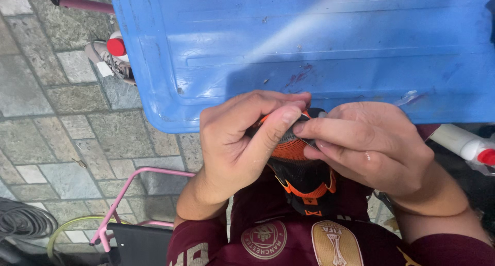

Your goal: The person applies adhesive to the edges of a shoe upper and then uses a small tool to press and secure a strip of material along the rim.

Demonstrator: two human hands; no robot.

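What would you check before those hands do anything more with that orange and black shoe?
1. Left hand grips the orange and black shoe: ok.
2. Right hand pinches at the shoe's top edge: ok.
3. Thin dark piece under the right fingertips, what it is: cannot tell.
4. Shoe rests over the lap, against the blue tub: ok.
5. Red-capped white bottle close by the right hand: ok.
6. Spot being worked is visible: not ok, fingers cover it.

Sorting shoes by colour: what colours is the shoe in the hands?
Orange and black shoe, seen in the head view.
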